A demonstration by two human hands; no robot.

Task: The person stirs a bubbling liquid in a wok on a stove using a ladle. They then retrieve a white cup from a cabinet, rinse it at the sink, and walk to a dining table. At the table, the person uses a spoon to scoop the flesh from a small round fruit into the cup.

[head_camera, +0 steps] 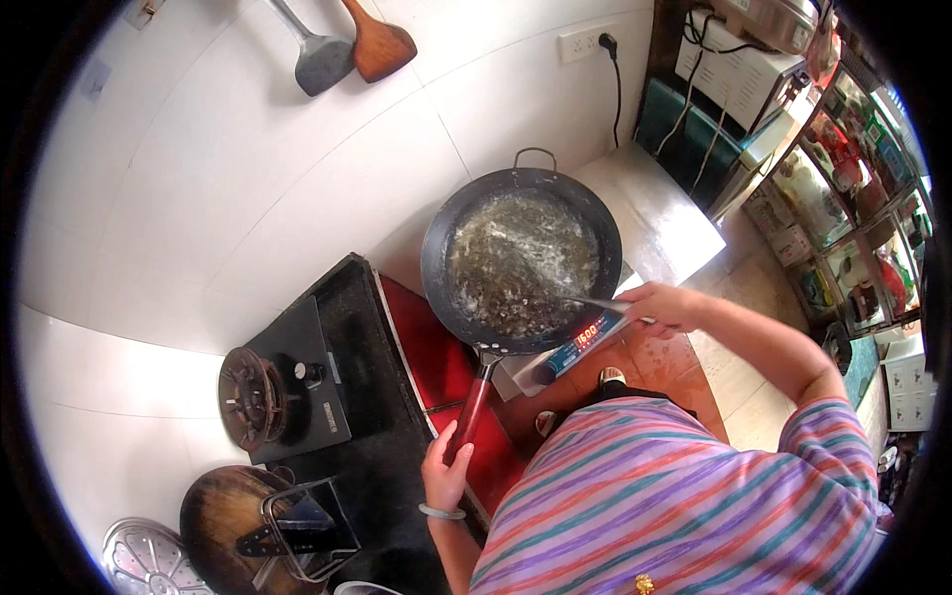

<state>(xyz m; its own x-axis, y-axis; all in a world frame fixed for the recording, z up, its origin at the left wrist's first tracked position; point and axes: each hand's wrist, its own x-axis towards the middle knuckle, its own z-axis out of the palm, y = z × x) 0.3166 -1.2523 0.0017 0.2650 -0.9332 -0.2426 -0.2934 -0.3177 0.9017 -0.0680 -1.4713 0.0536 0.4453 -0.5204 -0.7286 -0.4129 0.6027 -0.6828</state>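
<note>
A dark wok [439, 275] sits on an induction cooker [558, 363] with a lit display. Bubbling, foamy liquid [520, 260] fills much of its bottom, with small dark and pale bits near the lower side. My left hand [446, 465], a bangle at its wrist, is closed around the wok's reddish-brown long handle [470, 413]. My right hand [658, 309] grips a metal utensil [599, 302] at the wok's right edge; the utensil's far end reaches into the liquid, its shape unclear. A small loop handle [535, 151] stands on the wok's far rim.
To the left, a black counter [387, 461] holds a gas burner [253, 401], a round wooden board [216, 513] and a metal rack [327, 506]. Two spatulas [324, 63] hang on the tiled wall. A metal-topped surface [647, 201] and packed shelves [833, 193] stand right.
</note>
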